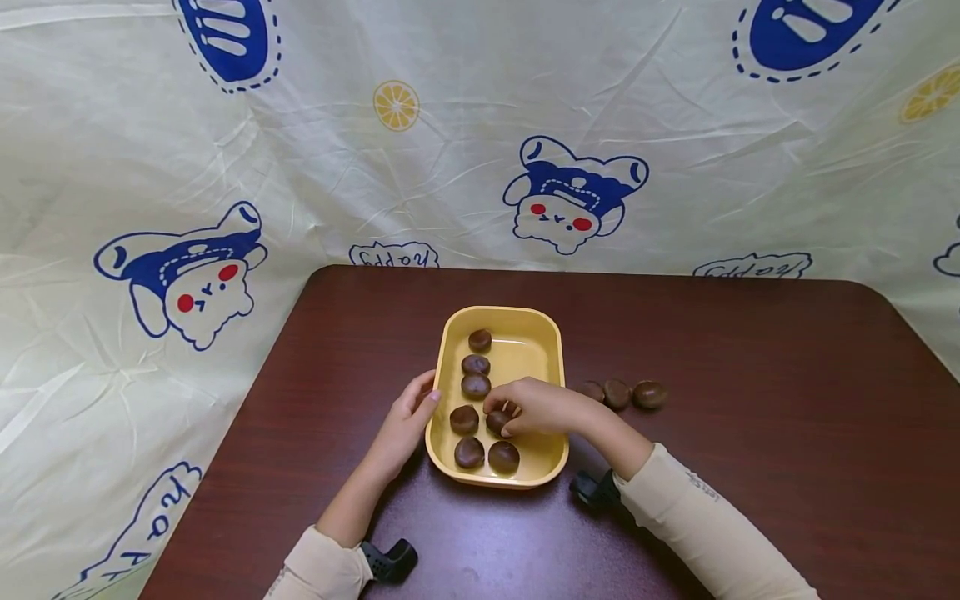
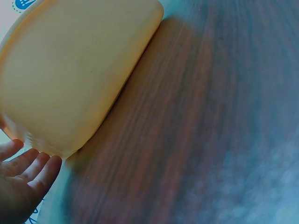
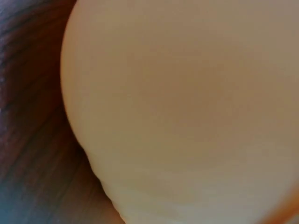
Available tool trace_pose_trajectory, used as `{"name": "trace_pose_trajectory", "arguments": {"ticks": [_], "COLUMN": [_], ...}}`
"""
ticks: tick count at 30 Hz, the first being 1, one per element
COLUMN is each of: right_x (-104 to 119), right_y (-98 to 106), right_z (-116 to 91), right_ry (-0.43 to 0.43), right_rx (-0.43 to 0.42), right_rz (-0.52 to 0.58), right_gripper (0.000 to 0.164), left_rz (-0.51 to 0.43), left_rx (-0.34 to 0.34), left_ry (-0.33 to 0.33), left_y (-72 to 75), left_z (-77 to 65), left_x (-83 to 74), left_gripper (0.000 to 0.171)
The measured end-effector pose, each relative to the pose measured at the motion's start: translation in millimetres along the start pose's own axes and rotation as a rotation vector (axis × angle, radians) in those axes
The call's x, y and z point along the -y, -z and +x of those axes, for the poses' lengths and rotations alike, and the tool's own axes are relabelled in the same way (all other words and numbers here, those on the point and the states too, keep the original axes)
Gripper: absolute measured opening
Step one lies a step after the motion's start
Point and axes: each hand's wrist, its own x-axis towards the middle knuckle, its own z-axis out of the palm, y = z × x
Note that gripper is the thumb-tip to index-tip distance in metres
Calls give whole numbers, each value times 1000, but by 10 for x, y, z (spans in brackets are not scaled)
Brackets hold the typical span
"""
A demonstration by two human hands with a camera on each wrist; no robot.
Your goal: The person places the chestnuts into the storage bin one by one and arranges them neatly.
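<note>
A yellow tray (image 1: pixel 531 333) holds several brown chestnuts (image 1: pixel 469 452), most of them down its left half. At its left side my left hand (image 1: pixel 405 423) touches the rim with the thumb. In the left wrist view, that hand's fingers (image 2: pixel 46 172) lie nearly straight against the tray's outer wall (image 2: pixel 79 70). My right hand (image 1: pixel 536 407) reaches in over the right rim and pinches a chestnut (image 1: pixel 497 422) low in the tray, partly hidden by the fingers. The right wrist view is filled by the blurred tray wall (image 3: pixel 177 102); the right hand's fingers do not show there.
Three loose chestnuts (image 1: pixel 617 394) lie in a row on the dark wooden table (image 1: pixel 750 467), right of the tray; the leftmost is partly covered by the right forearm. A white patterned cloth (image 1: pixel 450 175) hangs behind the table's far edge.
</note>
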Motion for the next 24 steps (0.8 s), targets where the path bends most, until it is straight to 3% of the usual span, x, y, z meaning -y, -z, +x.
{"name": "trace_pose_trajectory", "arguments": {"ticks": [11, 24], "right_x": [54, 1], "right_y": [14, 19], "right_z": [-44, -206], "right_ry": [25, 69], "right_rx": [-98, -274], "right_rz": [17, 154], "right_gripper": [28, 26], "left_rz": [8, -4], "left_rx": [-5, -5], "left_ry": [0, -13], "left_y": [-3, -1], "left_z": [0, 4], "left_x": [-5, 8], "left_gripper": [41, 42]}}
